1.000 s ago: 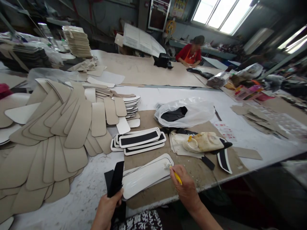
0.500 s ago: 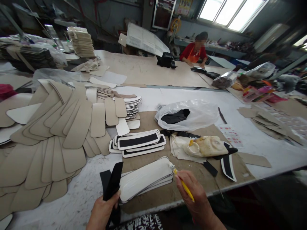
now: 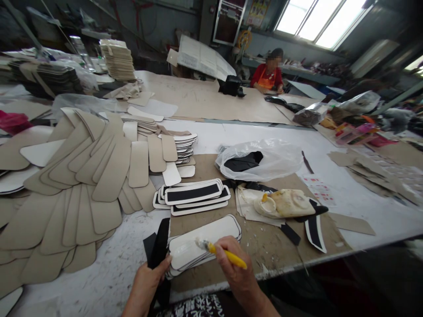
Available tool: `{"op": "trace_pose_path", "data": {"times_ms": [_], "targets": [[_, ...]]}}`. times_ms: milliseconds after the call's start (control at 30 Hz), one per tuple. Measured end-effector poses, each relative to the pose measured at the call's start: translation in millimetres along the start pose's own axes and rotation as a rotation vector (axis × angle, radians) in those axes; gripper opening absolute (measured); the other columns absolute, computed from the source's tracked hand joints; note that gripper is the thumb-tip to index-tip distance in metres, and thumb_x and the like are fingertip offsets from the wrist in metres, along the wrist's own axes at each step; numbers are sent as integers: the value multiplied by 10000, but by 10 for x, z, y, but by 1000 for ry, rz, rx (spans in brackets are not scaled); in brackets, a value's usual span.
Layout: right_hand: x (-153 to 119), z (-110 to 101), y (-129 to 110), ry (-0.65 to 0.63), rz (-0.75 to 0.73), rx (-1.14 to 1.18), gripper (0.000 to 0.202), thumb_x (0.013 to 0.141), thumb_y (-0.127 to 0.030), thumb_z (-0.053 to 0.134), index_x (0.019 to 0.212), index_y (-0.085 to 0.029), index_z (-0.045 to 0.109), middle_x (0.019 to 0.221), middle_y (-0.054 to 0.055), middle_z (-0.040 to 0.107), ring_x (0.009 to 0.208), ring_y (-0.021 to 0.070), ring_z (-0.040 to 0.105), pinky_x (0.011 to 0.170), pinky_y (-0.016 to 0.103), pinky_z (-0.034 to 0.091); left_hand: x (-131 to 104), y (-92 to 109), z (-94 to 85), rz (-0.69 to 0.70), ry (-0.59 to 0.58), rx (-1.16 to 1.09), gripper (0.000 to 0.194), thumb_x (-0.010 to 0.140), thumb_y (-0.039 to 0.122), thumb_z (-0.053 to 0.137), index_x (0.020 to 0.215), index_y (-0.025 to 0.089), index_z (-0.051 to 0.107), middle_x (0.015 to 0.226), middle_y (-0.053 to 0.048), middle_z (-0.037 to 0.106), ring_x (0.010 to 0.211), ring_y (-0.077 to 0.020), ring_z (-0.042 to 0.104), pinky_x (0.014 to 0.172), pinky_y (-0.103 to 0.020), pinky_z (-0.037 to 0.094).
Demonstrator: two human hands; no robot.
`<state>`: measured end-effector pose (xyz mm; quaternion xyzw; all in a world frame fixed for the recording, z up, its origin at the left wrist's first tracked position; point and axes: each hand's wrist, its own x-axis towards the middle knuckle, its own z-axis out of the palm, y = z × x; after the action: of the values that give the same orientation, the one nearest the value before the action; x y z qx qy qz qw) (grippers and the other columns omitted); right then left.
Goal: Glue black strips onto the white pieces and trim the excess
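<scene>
My right hand [image 3: 233, 270] grips a yellow-handled brush [image 3: 220, 251], its bristles resting on the left half of a glossy white oblong panel [image 3: 206, 240] that tops a small stack near the table's front edge. My left hand [image 3: 145, 284] holds black strips [image 3: 158, 246] upright at the stack's left end, thumb touching the panel's edge. Behind lies a stack of white panels with black centres [image 3: 193, 196].
A large fan of beige oblong pieces [image 3: 82, 185] covers the left of the table. A glue-smeared container on paper [image 3: 280, 203], a plastic bag with black fabric [image 3: 261, 159] and loose black strips lie right. A person in red works at the far table [image 3: 267, 77].
My right hand has swept the brush from the panel's right end leftward to its left half. The left hand stays on the black strips at the stack's end.
</scene>
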<state>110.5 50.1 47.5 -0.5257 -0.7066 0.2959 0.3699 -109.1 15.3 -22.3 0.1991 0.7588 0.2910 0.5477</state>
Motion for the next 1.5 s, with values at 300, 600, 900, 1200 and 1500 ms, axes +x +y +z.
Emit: {"op": "trace_pose_path", "data": {"times_ms": [300,600,900,1200,1500], "targets": [[-74,63,153,-51,-150,-334,135,865,-177,408,786,-197,516,721,32,525,712,148,540,658,255,450,13,-12,-114,92,-8,-11,489,499,493,667,780,95,622,433,47,440,448,-123,375,464,-255,301],[-197,243,-85,42,283,129,270,886,-346,353,720,-192,500,577,-1,503,533,130,502,526,240,428,-14,-39,-160,116,-24,-45,454,511,526,655,704,118,599,418,43,446,421,-122,379,448,-254,291],[271,88,-351,-123,269,141,387,854,-486,327,643,-203,485,600,0,480,565,132,468,544,241,398,-546,465,-518,160,-340,-292,334,766,449,490,763,129,584,549,8,519,479,-79,396,487,-211,303],[341,727,-825,-561,401,553,222,750,-400,559,693,-206,468,523,-54,507,486,108,487,502,218,381,-781,677,-459,196,-543,-237,429,752,475,524,556,97,581,455,-25,512,395,-66,376,437,-224,223],[326,553,-695,-347,302,303,267,829,-405,437,703,-185,522,620,-26,496,595,109,466,576,218,370,-699,503,-472,202,-459,-252,342,744,418,559,729,86,636,597,-58,626,455,-87,474,517,-228,319]]}}
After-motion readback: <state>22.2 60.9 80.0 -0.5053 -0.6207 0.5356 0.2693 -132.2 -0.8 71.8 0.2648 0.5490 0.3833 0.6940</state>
